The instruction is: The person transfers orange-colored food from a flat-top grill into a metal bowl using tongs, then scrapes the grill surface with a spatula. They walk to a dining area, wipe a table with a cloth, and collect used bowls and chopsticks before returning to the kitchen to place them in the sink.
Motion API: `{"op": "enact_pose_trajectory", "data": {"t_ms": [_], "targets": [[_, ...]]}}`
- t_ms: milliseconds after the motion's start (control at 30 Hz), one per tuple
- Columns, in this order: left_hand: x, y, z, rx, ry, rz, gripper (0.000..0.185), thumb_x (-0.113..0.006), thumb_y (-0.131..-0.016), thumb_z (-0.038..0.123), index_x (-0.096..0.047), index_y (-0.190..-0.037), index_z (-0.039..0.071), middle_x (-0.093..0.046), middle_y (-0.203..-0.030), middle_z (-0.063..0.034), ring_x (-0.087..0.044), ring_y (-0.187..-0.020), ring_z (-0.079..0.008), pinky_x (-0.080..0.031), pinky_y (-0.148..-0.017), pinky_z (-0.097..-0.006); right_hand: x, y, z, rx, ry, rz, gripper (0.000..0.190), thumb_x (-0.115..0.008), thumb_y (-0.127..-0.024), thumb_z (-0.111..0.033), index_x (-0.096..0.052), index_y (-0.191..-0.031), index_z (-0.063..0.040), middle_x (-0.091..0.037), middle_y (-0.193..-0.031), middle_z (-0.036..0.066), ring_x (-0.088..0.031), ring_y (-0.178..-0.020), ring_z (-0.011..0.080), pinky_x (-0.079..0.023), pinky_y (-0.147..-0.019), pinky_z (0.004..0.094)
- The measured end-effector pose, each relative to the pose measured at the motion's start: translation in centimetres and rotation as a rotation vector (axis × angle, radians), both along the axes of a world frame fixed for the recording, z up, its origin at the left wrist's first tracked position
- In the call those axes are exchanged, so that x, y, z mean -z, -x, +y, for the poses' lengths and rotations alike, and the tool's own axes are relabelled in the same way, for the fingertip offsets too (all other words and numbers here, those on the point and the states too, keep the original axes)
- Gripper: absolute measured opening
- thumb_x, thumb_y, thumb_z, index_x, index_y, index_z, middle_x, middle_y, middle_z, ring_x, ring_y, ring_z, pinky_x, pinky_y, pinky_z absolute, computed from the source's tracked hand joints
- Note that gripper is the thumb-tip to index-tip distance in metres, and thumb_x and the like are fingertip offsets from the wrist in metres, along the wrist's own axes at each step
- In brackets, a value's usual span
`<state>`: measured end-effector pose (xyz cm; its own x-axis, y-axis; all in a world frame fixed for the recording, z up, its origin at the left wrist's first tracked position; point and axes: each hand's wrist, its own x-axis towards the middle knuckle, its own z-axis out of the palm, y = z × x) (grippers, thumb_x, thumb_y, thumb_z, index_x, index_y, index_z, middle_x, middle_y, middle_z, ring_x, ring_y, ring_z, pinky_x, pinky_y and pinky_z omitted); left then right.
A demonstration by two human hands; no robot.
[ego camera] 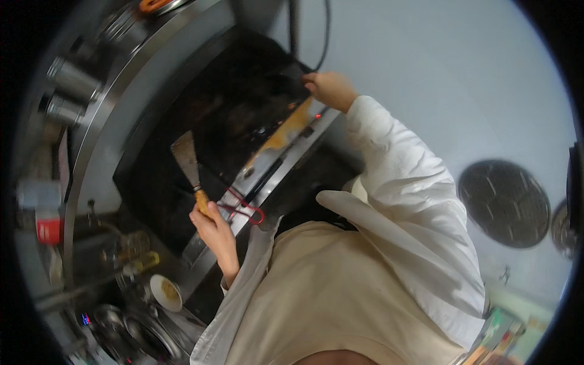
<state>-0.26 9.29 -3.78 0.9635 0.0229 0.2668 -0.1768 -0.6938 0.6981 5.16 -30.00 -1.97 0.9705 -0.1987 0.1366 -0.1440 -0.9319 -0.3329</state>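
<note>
My left hand (pixel 216 235) grips the yellow-brown handle of a metal scraper (pixel 186 155). Its wide, stained blade points away from me over the dark flat griddle (pixel 214 105). A red cord loop (pixel 255 214) lies or hangs at the griddle's front edge, beside that hand. My right hand (pixel 333 89) reaches to the griddle's right end, close to the wall. Its fingers are curled and blurred, and whether they hold anything cannot be made out. Between the hands, yellow residue (pixel 287 130) covers part of the metal front ledge (pixel 262 162).
A steel shelf edge (pixel 98 123) curves behind the griddle, with metal canisters (pixel 75 77) on it. At lower left stand a white bowl (pixel 165 293) with yellowish contents and round dark cookware (pixel 153 335). A pale wall (pixel 424 82) borders the right side, with a round dark mesh disc (pixel 504 203) against it.
</note>
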Motion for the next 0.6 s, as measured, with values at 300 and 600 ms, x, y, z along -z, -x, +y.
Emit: {"op": "enact_pose_trajectory", "data": {"t_ms": [300,600], "targets": [[7.5,2.3,4.5,-0.179,-0.036,0.111,0.037,-0.047,-0.096,0.025,-0.049,-0.111,-0.009,-0.050,-0.099,-0.0242,-0.050,-0.094,-0.0404,-0.039,-0.083,-0.0441,4.3,4.4,3.5,-0.161,0.026,0.249,0.025,-0.054,-0.088,-0.019,-0.065,-0.109,-0.011,-0.066,-0.084,0.016,-0.062,-0.075,0.0360,-0.050,-0.068,0.0428],[7.2,0.5,2.4,-0.148,-0.006,0.067,0.036,-0.049,-0.096,0.024,-0.048,-0.111,-0.008,-0.051,-0.103,-0.0249,-0.052,-0.095,-0.0405,-0.040,-0.083,-0.0436,6.7,-4.2,1.3,-0.122,0.045,0.128,0.027,-0.052,-0.090,-0.022,-0.064,-0.113,-0.013,-0.067,-0.098,0.015,-0.063,-0.089,0.0351,-0.050,-0.077,0.0436]]}}
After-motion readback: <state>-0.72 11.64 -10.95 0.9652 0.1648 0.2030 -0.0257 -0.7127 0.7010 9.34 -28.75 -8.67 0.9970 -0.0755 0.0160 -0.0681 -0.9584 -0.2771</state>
